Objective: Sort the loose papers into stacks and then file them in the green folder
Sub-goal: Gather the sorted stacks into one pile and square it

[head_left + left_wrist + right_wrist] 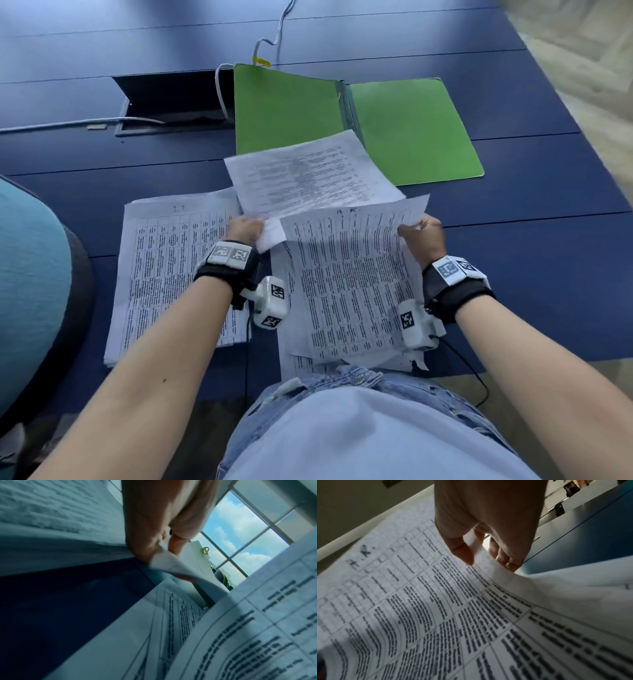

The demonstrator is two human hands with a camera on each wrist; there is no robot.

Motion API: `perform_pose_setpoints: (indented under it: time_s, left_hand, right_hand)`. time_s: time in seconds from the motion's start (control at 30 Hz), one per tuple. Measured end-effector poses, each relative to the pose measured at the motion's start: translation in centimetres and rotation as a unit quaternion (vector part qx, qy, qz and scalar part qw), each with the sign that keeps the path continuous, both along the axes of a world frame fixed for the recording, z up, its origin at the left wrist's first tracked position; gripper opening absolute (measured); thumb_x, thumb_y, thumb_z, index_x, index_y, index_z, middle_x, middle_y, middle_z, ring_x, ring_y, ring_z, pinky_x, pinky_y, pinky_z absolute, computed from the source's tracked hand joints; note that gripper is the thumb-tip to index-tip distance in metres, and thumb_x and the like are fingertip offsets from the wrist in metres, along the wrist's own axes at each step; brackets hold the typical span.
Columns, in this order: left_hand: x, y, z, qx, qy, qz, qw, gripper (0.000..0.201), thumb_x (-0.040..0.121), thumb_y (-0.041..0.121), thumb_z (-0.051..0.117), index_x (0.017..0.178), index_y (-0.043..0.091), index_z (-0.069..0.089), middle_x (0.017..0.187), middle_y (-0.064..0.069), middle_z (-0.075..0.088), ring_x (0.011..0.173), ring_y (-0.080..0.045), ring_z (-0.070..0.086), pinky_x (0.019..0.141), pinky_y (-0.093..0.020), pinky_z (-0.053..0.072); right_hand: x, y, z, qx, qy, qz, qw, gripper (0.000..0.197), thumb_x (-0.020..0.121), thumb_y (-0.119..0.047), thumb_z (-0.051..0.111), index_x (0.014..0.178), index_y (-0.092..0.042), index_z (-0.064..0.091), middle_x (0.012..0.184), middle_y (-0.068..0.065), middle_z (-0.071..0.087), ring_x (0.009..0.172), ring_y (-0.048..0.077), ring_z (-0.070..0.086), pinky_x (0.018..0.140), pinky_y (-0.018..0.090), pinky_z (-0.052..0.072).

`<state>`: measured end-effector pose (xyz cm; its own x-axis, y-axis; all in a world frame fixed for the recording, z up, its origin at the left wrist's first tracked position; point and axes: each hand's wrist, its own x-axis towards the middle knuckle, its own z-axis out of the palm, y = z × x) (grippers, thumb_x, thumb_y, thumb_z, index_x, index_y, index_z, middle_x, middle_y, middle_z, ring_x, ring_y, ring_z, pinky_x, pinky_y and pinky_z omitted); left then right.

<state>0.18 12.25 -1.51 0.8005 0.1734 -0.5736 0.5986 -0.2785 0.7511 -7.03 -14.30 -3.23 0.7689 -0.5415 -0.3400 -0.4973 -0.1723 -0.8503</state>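
The green folder [404, 137] lies open at the far middle of the blue table. A neat stack of printed papers [164, 274] sits at the front left. My left hand [253, 228] pinches the near corner of a text sheet [308, 174], which hangs raised over the folder's near edge. My right hand [411, 230] pinches the far right corner of a grid-printed sheet [349, 274], lifted off a loose pile [298, 358] at the table's front edge. In the left wrist view my left hand [154, 547] nips the text sheet's curled corner [171, 566]. In the right wrist view, thumb and fingers of my right hand [481, 553] clamp the grid-printed sheet [436, 615].
An open cable hatch [171, 99] is set in the table left of the folder, with white cables [68, 122] running from it. A teal chair [30, 274] stands at the left. The table's right edge meets a wooden floor [589, 85].
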Motion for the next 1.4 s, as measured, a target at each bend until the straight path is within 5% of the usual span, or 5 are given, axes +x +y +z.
perform_pose_setpoints:
  time_s: [0.1, 0.3, 0.53, 0.83, 1.4]
  left_hand:
    - [-0.3, -0.7, -0.2, -0.099, 0.093, -0.02, 0.99, 0.02, 0.093, -0.002, 0.041, 0.077, 0.004, 0.051, 0.041, 0.0, 0.062, 0.043, -0.009, 0.059, 0.039, -0.015, 0.048]
    - [-1.4, -1.9, -0.1, -0.022, 0.139, -0.152, 0.978, 0.045, 0.093, -0.006, 0.027, 0.05, 0.008, 0.031, 0.02, 0.004, 0.031, 0.014, -0.002, 0.028, 0.022, -0.006, 0.021]
    - [-1.7, -2.1, -2.6, -0.089, 0.216, -0.248, 0.94, 0.022, 0.089, 0.005, 0.042, 0.066, 0.007, 0.043, 0.062, -0.003, 0.043, 0.038, -0.01, 0.041, 0.042, -0.014, 0.032]
    - [-0.6, -1.2, -1.5, -0.237, 0.079, 0.03, 0.968, 0.018, 0.092, 0.009, 0.048, 0.083, 0.01, 0.062, 0.053, -0.001, 0.069, 0.056, -0.016, 0.065, 0.047, -0.019, 0.053]
    - [-1.3, -7.6, -0.8, 0.128, 0.005, -0.186, 0.974, 0.053, 0.079, 0.008, 0.055, 0.128, 0.001, 0.036, 0.133, -0.016, 0.035, 0.124, -0.03, 0.039, 0.108, -0.043, 0.036]
  right_hand:
    - [0.3, 0.8, -0.2, 0.052, 0.0, 0.014, 0.999, 0.011, 0.081, -0.009, 0.059, 0.087, -0.004, 0.067, 0.073, 0.001, 0.06, 0.073, 0.018, 0.053, 0.067, 0.028, 0.042]
    - [1.1, 0.6, -1.0, 0.078, -0.002, -0.051, 0.996, 0.026, 0.086, -0.006, 0.054, 0.064, -0.02, 0.053, 0.074, 0.004, 0.057, 0.064, 0.015, 0.05, 0.066, 0.029, 0.045]
    - [2.6, 0.9, -0.5, 0.02, 0.033, -0.182, 0.983, 0.026, 0.086, -0.002, 0.048, 0.099, -0.013, 0.028, 0.091, 0.007, 0.046, 0.091, 0.025, 0.047, 0.069, 0.026, 0.032]
    - [1.4, -1.1, 0.0, -0.034, 0.058, -0.065, 0.996, 0.031, 0.084, 0.003, 0.042, 0.11, -0.002, 0.058, 0.111, 0.015, 0.063, 0.088, 0.021, 0.053, 0.078, 0.029, 0.044]
    - [-0.3, 0.5, -0.3, -0.104, 0.101, -0.02, 0.989, 0.033, 0.084, 0.002, 0.046, 0.117, 0.0, 0.046, 0.124, 0.017, 0.056, 0.115, 0.032, 0.05, 0.088, 0.032, 0.041]
